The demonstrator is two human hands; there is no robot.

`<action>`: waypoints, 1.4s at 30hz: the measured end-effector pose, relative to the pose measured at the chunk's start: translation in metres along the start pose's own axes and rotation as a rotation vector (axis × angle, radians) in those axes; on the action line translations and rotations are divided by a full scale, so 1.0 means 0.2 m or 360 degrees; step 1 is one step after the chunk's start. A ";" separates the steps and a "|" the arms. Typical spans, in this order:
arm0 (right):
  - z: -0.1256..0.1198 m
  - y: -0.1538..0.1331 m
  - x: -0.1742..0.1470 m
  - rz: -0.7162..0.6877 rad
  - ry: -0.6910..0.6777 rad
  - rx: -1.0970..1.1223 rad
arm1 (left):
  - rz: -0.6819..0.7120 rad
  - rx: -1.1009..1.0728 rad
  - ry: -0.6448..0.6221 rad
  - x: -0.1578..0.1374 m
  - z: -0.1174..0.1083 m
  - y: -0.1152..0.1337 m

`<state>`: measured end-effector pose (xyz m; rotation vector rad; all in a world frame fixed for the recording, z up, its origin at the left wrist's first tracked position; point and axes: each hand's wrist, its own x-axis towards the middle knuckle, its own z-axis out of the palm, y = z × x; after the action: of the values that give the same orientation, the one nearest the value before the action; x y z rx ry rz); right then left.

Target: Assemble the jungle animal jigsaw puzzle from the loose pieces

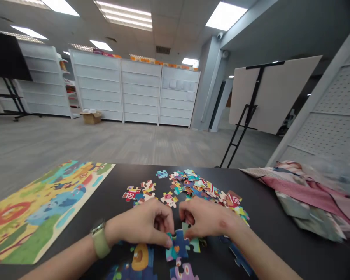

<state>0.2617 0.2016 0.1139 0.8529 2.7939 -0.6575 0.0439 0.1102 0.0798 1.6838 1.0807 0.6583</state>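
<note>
**Dark-blue-and-teal, knob-edged jigsaw piece [176,249]: light, stiff, best held by its rim**

It is at the near part of the black tabletop [268,229], between the bare left hand [146,221] and bare right hand [211,218]. The left thumb and fingertips pinch its left edge; the right fingertips are by its upper-right edge, clamped or not I cannot tell. Likely cardboard, it should weigh little; narrow knobs could crease, so 2 opposite straight sides suit best.

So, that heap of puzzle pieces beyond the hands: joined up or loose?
Loose, as far as shows: pieces in the heap overlap at odd angles, and a blue piece lies apart.
</note>
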 end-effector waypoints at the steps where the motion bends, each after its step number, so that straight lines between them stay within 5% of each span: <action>1: 0.00 0.00 0.00 0.0009 -0.0008 0.0004 | 0.0012 0.0026 -0.0013 0.02 0.02 0.01; 9: -0.01 0.03 0.01 0.0050 -0.0045 0.0089 | -0.0044 0.0341 0.0000 -0.01 0.11 0.00; 15: 0.00 0.03 0.01 0.0043 -0.0059 0.0123 | 0.0207 0.0821 0.0125 -0.02 0.12 0.01; 22: 0.02 0.06 0.03 -0.0001 -0.0061 0.0124 | 0.0352 0.0656 0.0010 -0.06 0.12 0.04; 27: 0.02 0.07 0.03 -0.0013 -0.0044 0.0126 | 0.0366 0.0892 -0.0200 -0.09 0.13 0.08; 35: 0.02 0.06 0.04 0.0034 -0.0059 0.0146 | 0.0428 0.0922 -0.0198 -0.06 0.13 0.04; 42: 0.01 0.08 0.04 0.0117 -0.0014 0.0125 | 0.0479 0.0860 -0.0063 -0.05 0.00 -0.05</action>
<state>0.2651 0.2160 0.1037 0.9597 2.7301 -0.7615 0.0349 0.1019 0.0713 2.3475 1.0439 0.5430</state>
